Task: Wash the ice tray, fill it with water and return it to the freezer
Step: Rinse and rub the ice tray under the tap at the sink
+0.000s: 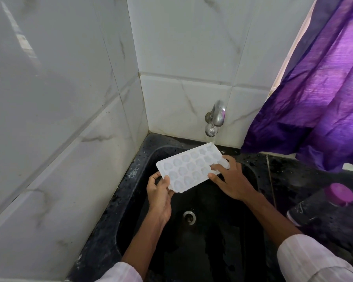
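Observation:
A white plastic ice tray (189,167) with several rounded cups is held over the black sink (228,247), tilted with its far end up under the chrome tap (216,119). My left hand (159,194) grips the tray's near left corner, thumb on top. My right hand (230,178) holds the tray's right long edge, fingers lying across the cups. A thin stream of water falls from the tap onto the tray's far end.
White marbled tiles form the corner behind and left of the sink. A purple curtain (318,82) hangs at the right. A dark bottle with a pink cap (332,206) lies on the black counter at right. The drain (189,216) sits mid-sink.

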### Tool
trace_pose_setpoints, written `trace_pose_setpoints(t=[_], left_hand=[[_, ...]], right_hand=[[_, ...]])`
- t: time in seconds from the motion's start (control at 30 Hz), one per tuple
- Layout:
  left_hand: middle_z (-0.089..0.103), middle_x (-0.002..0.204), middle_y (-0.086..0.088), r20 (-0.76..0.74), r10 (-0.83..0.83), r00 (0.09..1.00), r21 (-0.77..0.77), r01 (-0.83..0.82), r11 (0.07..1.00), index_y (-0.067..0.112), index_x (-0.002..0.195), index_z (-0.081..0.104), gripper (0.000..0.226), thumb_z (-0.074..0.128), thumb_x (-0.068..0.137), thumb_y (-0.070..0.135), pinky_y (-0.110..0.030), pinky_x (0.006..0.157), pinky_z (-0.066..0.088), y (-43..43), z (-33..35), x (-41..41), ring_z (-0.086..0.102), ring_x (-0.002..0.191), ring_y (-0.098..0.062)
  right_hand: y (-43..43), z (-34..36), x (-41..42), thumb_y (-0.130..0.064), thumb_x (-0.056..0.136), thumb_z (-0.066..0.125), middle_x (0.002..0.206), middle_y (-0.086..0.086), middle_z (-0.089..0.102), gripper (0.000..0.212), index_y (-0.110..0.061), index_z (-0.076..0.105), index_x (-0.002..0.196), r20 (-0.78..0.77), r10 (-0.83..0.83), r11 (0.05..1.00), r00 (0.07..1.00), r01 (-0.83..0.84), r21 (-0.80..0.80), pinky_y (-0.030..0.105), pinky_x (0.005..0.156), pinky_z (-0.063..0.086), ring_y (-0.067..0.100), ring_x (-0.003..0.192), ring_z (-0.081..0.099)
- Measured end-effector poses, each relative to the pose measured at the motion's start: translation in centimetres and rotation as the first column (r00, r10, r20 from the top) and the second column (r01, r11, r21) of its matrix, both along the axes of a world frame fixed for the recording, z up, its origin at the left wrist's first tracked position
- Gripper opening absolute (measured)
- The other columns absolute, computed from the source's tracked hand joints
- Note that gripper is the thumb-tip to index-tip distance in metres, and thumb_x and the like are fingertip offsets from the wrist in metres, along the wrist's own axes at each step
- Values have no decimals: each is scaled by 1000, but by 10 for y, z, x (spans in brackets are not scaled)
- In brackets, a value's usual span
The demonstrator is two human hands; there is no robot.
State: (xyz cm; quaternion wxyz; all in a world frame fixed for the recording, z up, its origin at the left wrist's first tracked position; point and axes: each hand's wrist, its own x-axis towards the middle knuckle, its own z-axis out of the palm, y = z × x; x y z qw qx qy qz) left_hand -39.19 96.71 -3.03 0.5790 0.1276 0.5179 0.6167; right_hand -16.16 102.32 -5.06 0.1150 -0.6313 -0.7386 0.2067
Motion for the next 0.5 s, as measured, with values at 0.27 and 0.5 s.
trace_pose_setpoints(t=[0.27, 0.5], left_hand=[[75, 103, 0, -400, -132, 907, 106, 188, 976, 9, 104, 51, 11, 53, 99, 0, -36, 73, 59, -17, -14, -12, 72, 97, -21], [70, 119, 7, -854, -184, 487, 172, 598, 783, 16, 96, 57, 15, 59, 96, 1, -18, 94, 50, -32, -30, -45, 63, 118, -2]], right_hand=[[-16, -25, 0, -54, 93, 54, 155, 3, 13, 38, -26, 44, 116, -76, -38, 997, 996, 33, -69, 41, 104, 41, 31, 138, 30], [-33, -44, 14, -60, 93, 49, 152, 5, 15, 36, -29, 39, 108, -31, -9, 985, 999, 3, -171, 39, 103, 39, 34, 136, 28]])
